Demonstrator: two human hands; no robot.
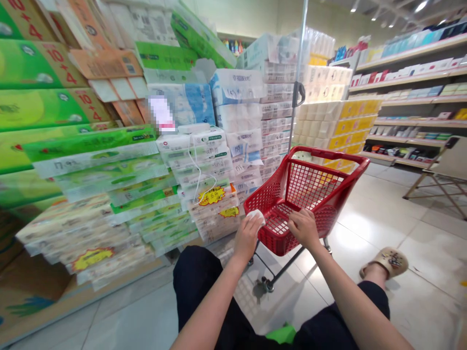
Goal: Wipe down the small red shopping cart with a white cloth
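A red plastic shopping cart with lattice walls stands in front of me, and nothing shows in its basket. My left hand is closed on a white wipe and presses it against the cart's near left corner. At the near rim, my right hand has its fingers curled over the edge, gripping the cart. Its fingertips are partly hidden from this angle.
Stacked tissue packs rise on the left, a phone and white cable among them. Shelves line the right, with a folding chair before them. My shoe rests on the tiled floor.
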